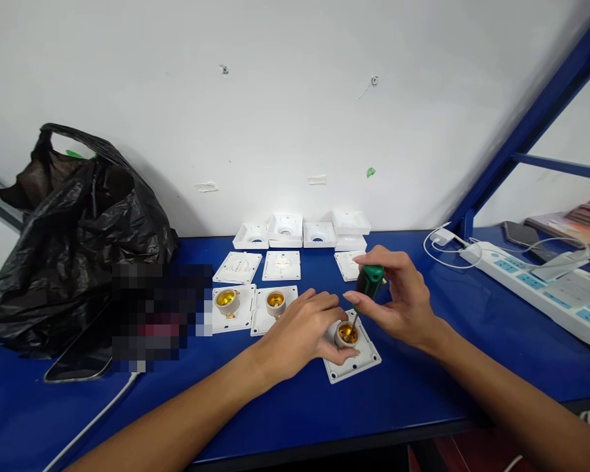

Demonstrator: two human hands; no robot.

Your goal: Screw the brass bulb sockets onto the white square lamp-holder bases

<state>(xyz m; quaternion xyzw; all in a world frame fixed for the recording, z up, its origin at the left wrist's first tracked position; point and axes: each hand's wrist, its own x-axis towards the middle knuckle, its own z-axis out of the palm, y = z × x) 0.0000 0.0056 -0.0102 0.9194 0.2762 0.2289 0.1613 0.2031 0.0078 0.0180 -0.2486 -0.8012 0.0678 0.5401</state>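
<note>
My right hand grips a green screwdriver, its shaft pointing down into a round lamp socket with a brass-coloured inside. That socket sits on a square white plate near the table's front. The fingers and thumb of my left hand are curled around the socket and hold it against the plate. To the left, two more white plates lie flat, bearing a socket and another socket. The screwdriver's tip is hidden inside the socket.
White square covers stand along the wall, with flat white plates before them. A black plastic bag and a phone are at left. A power strip with white cables lies at right on the blue table.
</note>
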